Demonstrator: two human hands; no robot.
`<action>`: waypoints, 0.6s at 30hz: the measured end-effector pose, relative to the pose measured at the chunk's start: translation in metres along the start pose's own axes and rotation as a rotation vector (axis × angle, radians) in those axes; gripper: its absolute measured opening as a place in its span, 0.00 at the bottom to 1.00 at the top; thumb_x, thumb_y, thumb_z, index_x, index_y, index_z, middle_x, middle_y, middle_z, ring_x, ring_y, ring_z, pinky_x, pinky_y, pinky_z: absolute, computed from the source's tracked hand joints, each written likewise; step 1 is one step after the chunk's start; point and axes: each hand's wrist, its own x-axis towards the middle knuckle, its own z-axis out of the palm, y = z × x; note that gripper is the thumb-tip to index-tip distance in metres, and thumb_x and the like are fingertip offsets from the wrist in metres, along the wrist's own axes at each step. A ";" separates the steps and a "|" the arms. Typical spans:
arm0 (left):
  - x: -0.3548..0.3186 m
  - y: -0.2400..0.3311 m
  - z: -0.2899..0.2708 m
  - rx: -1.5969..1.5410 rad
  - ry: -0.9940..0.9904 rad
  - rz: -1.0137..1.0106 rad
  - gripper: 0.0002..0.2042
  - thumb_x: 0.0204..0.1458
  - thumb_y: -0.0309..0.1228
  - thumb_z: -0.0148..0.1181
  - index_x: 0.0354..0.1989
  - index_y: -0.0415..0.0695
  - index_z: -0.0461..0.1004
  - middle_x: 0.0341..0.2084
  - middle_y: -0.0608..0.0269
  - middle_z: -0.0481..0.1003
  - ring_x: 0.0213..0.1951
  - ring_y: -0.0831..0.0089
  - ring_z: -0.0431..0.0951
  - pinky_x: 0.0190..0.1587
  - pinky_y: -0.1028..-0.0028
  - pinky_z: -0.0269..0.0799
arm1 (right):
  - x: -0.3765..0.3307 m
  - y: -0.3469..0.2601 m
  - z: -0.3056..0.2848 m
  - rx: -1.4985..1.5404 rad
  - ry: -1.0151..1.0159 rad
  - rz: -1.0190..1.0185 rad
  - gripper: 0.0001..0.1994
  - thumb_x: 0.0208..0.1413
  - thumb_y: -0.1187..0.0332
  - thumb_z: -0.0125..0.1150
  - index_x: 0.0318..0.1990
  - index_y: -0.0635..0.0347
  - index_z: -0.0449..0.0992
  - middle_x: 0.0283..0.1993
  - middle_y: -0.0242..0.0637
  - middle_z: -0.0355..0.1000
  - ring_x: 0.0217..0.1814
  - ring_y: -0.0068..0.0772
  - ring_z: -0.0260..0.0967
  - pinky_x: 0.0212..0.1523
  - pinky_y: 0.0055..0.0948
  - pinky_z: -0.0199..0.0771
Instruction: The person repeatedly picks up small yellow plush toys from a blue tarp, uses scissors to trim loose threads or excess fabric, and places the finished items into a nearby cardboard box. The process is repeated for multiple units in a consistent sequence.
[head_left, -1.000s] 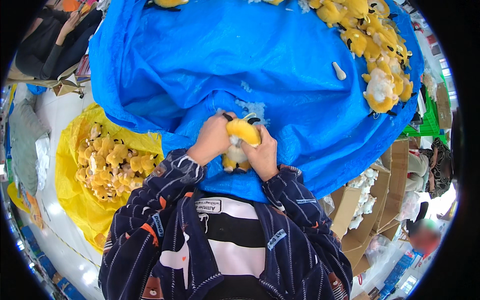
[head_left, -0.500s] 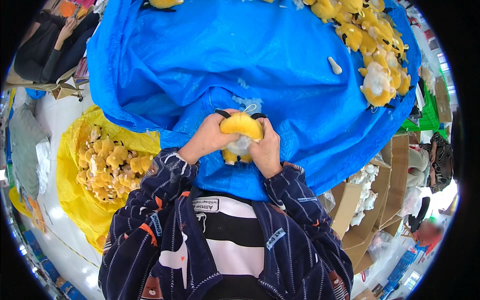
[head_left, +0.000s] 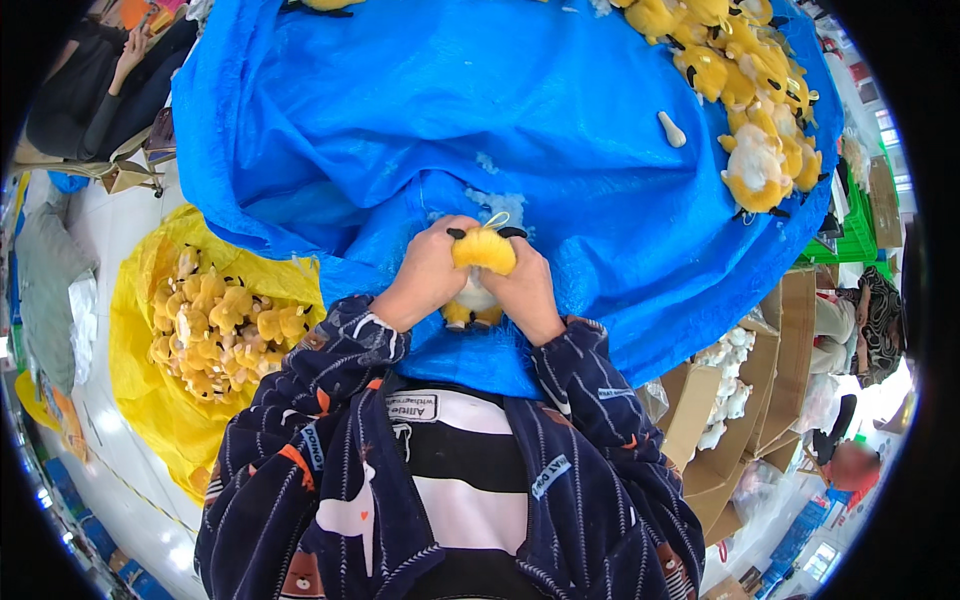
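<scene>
A broad blue plastic sheet [head_left: 330, 120] spreads before a worker, with a yellow bag [head_left: 140, 330] of small yellow plush animals [head_left: 225, 310] at the left and an open cardboard box [head_left: 690, 410] holding white pieces [head_left: 722, 400] at the right. More yellow toys [head_left: 755, 170] lie heaped along the sheet's upper right edge. At the near side of the sheet, in front of the worker's chest, the left hand [head_left: 425, 275] and right hand [head_left: 525, 295] hold one yellow plush toy [head_left: 484, 252] between them. Compared with half a second ago, the hands sit closer in around its head, which shows narrower, with less of its black tips in sight. The change suggests a tighter two-sided grip, the head still being worked rather than let go. The fingers of both hands are closed on the toy, though those behind it are hidden. It looks soft and rounded: a fuzzy yellow head, a pale belly partly covered by the hands, yellow lower body with dark-tipped feet, and a thin loop on top. Beyond lie a small white club-shaped piece [head_left: 671, 129] and wisps of white fluff [head_left: 487, 162].
</scene>
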 end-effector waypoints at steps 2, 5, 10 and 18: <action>-0.003 0.001 -0.001 0.004 -0.014 0.011 0.16 0.39 0.18 0.56 0.40 0.39 0.72 0.38 0.49 0.74 0.41 0.54 0.75 0.43 0.68 0.70 | 0.004 0.000 0.002 -0.116 0.021 0.017 0.14 0.39 0.70 0.59 0.38 0.62 0.71 0.31 0.53 0.73 0.36 0.58 0.70 0.34 0.48 0.70; -0.002 0.003 -0.002 -0.020 -0.041 0.006 0.15 0.40 0.21 0.57 0.41 0.39 0.72 0.39 0.49 0.73 0.41 0.54 0.75 0.43 0.68 0.70 | 0.005 0.009 0.004 -0.126 0.069 -0.011 0.14 0.40 0.71 0.60 0.38 0.61 0.71 0.31 0.53 0.73 0.36 0.57 0.70 0.35 0.47 0.70; 0.005 0.004 -0.003 -0.088 -0.096 -0.080 0.14 0.41 0.26 0.60 0.40 0.42 0.73 0.33 0.51 0.75 0.36 0.52 0.76 0.38 0.67 0.72 | 0.001 0.003 0.001 0.077 0.098 -0.058 0.15 0.42 0.72 0.60 0.40 0.62 0.70 0.33 0.53 0.73 0.38 0.58 0.70 0.37 0.45 0.71; 0.018 -0.010 0.006 0.285 -0.037 -0.015 0.12 0.38 0.25 0.62 0.35 0.45 0.74 0.31 0.49 0.76 0.34 0.55 0.78 0.34 0.66 0.72 | -0.007 -0.003 -0.002 -0.008 0.188 -0.155 0.16 0.42 0.74 0.60 0.42 0.65 0.69 0.37 0.53 0.72 0.39 0.55 0.71 0.38 0.37 0.72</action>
